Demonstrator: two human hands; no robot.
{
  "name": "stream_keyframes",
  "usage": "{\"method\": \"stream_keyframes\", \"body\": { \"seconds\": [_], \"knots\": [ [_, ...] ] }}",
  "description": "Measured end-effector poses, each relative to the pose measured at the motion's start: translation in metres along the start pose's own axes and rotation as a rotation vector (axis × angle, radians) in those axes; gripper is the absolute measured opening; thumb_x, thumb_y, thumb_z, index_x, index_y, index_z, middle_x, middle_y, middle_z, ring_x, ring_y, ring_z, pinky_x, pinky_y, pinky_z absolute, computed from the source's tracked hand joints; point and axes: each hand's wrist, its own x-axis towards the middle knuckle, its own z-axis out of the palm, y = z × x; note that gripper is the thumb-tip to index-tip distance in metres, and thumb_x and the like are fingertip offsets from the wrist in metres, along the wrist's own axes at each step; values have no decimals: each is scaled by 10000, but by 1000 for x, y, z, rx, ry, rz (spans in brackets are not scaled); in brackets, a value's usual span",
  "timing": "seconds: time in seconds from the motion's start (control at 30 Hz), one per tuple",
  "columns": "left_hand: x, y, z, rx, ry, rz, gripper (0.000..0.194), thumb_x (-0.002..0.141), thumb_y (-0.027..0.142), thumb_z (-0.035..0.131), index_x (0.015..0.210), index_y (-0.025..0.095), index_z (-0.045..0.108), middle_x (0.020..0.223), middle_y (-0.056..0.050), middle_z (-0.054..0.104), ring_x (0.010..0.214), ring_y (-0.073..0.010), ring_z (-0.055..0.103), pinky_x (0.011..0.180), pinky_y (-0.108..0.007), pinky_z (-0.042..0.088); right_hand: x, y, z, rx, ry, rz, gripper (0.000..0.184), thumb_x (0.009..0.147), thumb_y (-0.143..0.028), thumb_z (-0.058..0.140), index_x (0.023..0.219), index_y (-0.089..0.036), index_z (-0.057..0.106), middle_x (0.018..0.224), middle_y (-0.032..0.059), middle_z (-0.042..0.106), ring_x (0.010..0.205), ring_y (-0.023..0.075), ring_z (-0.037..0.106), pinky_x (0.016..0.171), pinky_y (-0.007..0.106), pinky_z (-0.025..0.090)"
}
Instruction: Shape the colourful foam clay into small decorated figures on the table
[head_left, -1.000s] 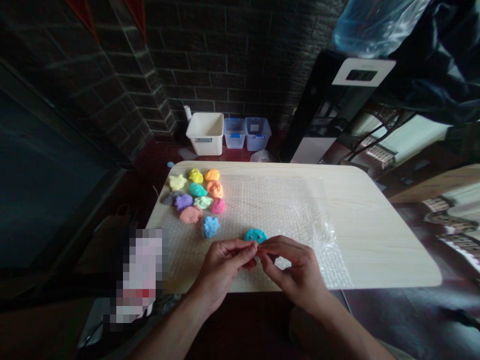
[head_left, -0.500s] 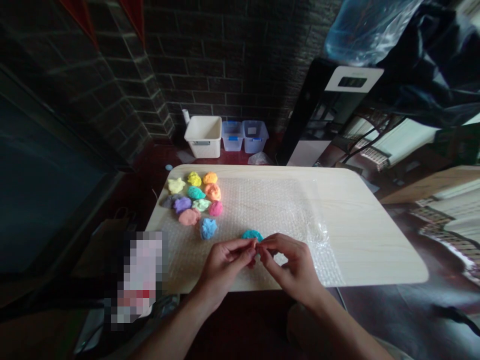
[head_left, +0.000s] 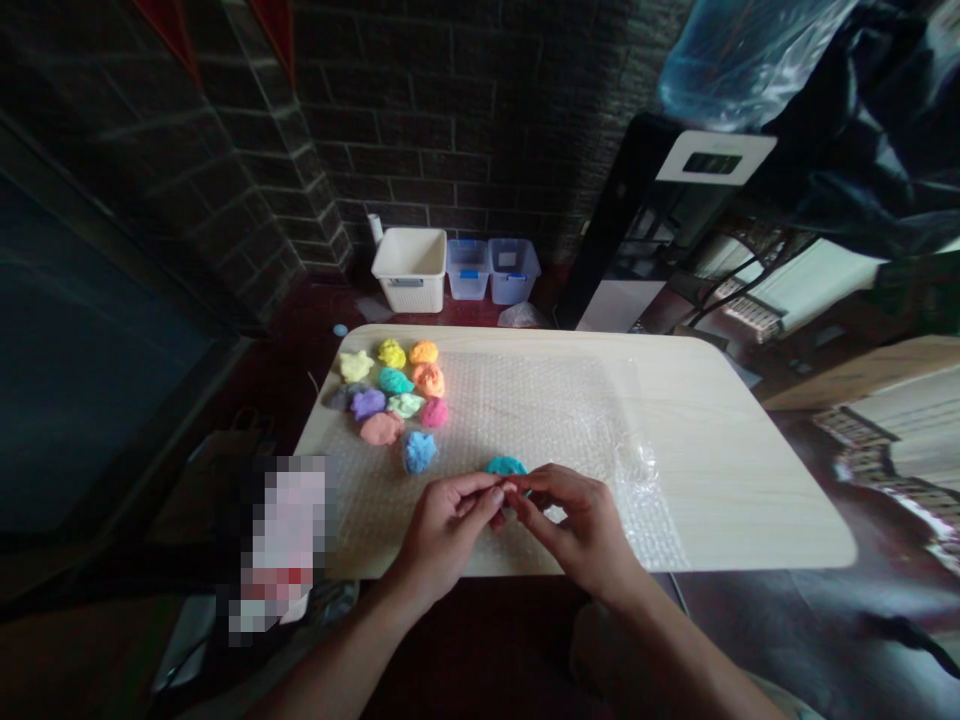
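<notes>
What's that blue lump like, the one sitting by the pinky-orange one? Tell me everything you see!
The blue lump is light blue all over, with a bumpy, crinkled outside and no shine. It looks like soft modelling clay, squashed into a rough blob. It sits on the bubble wrap, close to the pinky-orange lump and left of the teal lump. Neither the left hand nor the right hand touches it. Its underside is hidden.

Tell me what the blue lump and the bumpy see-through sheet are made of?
The blue lump looks like soft modelling clay, matte, with a crumpled, pinched surface. The see-through sheet seems to be shiny plastic bubble wrap, since rows of little bumps catch the light.
</notes>
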Motion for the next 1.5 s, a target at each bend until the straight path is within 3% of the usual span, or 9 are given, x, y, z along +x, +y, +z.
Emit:
{"method": "stream_keyframes", "body": {
  "seconds": [0.17,0.33,0.53,0.77,1.0,1.13,1.5],
  "knots": [
    [0,4,1,-43,-29,-29,324,912,413,725,992,111,814,817,-77,737,688,-135,595,644,-238,463,-2,-1,-1,26,-39,-12,178,965,-251,698,1126,-234,773,857,34,765,706,151,715,673,276,561],
    [1,5,1,-153,-51,-63,322,889,418,750,924,104,813,753,-63,710,673,-124,587,646,-234,458,0,-2,-3,59,-84,27,135,985,-288,685,1058,-221,776,867,42,778,743,163,736,701,279,579],
    [2,-2,1,-234,-20,-79,330,829,394,816,1006,118,790,839,-79,750,683,-125,611,652,-246,467,-2,2,-1,-117,-52,-42,102,983,-265,683,1000,-217,772,810,22,781,689,154,739,648,246,573],
    [3,2,-2,-146,-12,-63,278,836,373,804,837,95,794,666,-42,671,636,-122,574,631,-248,420,-2,4,1,-140,-46,-144,185,975,-229,690,1153,-234,740,913,36,788,753,169,744,688,276,591],
    [3,-5,-5,-97,-39,-12,312,909,417,727,896,109,781,690,-29,660,660,-122,579,647,-241,427,-1,2,0,-165,-46,-142,179,988,-231,678,1131,-256,783,924,50,808,807,190,766,742,293,608],
    [2,-5,-5,-151,-59,-72,345,871,436,763,951,102,789,776,-69,715,692,-142,615,674,-261,476,-2,3,-1,-170,-48,-158,167,986,-235,683,1100,-261,802,930,59,810,795,199,769,711,295,607],
    [4,-1,-6,-148,-40,-53,334,861,423,777,867,90,805,642,-38,656,604,-115,563,611,-243,433,-2,0,0,-142,-60,-130,141,960,-233,713,1071,-259,797,917,47,811,782,207,770,710,315,614]
  ]
}}
